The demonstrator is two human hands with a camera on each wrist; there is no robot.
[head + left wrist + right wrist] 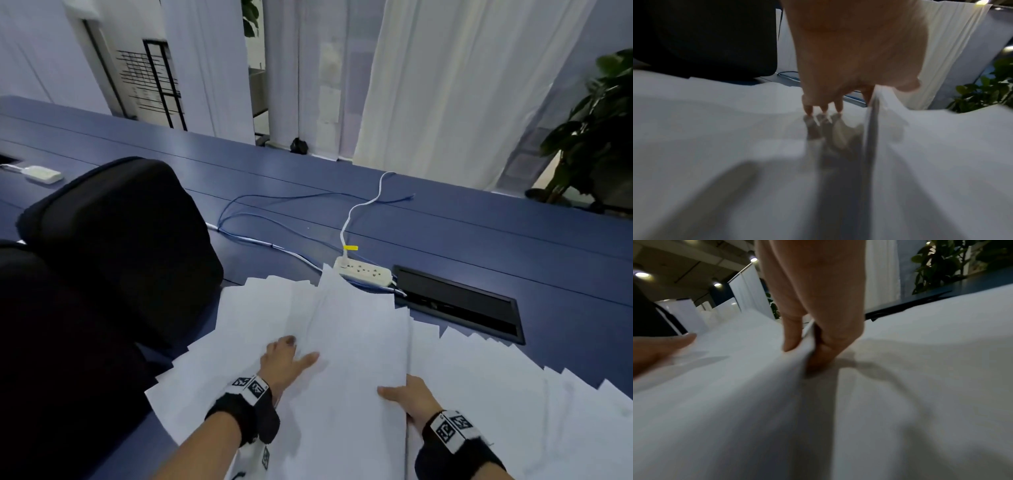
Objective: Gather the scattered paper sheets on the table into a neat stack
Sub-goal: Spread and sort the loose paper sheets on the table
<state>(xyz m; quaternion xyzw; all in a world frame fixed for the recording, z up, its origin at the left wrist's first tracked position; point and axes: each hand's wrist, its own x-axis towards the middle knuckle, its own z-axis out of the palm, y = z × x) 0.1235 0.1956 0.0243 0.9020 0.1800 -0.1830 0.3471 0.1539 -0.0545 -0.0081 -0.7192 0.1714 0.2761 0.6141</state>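
Wrist bands [452,430], black with printed marker tags, one on each of my forearms, nearest the lens.

Right hand [409,397]: thumb on top of a raised bundle of sheets [356,342], fingers [824,352] curled beneath its right edge, pinching it. The bundle stands lifted above the rest, its far corner pointing up near the power strip [363,274].

Left hand [284,359]: fingers [822,107] spread and fairly straight, tips pressing down on the sheets to the left of the bundle; grasping nothing that I can see.

Loose sheets [513,394]: white, fanned across the near part of the blue bench [479,233], overlapping, staggered corners showing along the far and right edges; more fan out to the left [205,377].

Chair [113,246]: black, at the left, back rising over the bench edge.

Power strip: white, just behind the sheets, white cord with a yellow tag. Blue cable [274,212] looped beyond it.

Cable hatch [459,303]: black, recessed in the bench, right of the strip.

Plant [596,130]: far right, behind the bench.
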